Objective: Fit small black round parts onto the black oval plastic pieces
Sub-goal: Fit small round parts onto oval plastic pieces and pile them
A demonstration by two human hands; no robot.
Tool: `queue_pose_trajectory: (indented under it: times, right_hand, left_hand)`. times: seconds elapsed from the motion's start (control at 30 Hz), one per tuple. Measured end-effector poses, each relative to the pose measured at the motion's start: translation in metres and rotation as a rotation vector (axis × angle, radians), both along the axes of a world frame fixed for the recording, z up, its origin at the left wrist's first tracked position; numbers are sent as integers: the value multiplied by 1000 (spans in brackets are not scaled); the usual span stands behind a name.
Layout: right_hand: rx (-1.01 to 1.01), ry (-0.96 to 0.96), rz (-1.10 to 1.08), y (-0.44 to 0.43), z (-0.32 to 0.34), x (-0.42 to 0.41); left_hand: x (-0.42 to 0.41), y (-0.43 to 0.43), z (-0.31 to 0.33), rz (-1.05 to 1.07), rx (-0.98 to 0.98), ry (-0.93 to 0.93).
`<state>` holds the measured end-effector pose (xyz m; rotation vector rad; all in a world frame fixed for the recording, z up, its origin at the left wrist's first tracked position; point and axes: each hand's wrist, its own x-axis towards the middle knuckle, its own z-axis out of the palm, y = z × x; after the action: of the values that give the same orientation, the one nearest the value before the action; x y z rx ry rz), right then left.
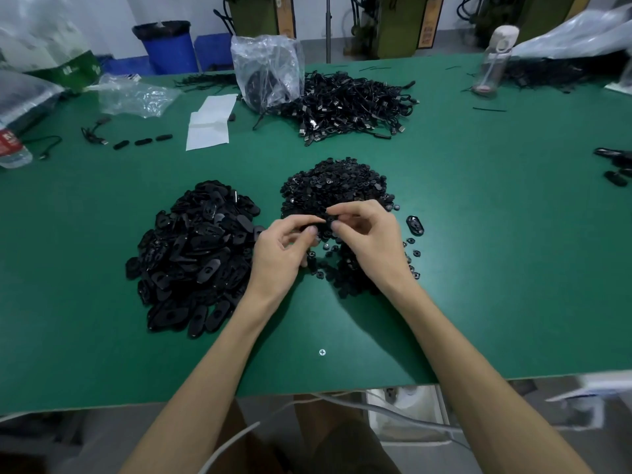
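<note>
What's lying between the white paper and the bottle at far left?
Head view: three black oval pieces in a row, then short black cables, on the green table.

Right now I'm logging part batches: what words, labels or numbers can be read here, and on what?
Nothing can be read in full.
Water bottle, red label: white print, blurred.
Green bag: white marks, blurred.
Orange label on the far cabinet: too small.
</note>
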<state>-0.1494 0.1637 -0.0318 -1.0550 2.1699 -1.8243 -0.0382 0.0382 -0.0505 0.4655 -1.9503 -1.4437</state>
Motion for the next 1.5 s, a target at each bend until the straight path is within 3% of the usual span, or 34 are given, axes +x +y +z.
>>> queue_pose_trajectory:
  times: [0.13,0.23,0.77,1.2,1.5]
  right_hand:
    - [-163,-243,70,3,1,-3]
    - [-209,-313,100,4,0,-4]
    - [-231,-386,189,4,-2,-3]
    - [-207,-384,121,3,-4,-4]
    - [-191,-343,272,3,0,5]
  left_hand:
    - [-1,2,1,-19,66,21]
    - [-1,2,-1,-22,67,5]
    - [1,5,3,-67,164,107]
    - [4,3,4,-121,257,171]
    - [2,5,4,-41,221,86]
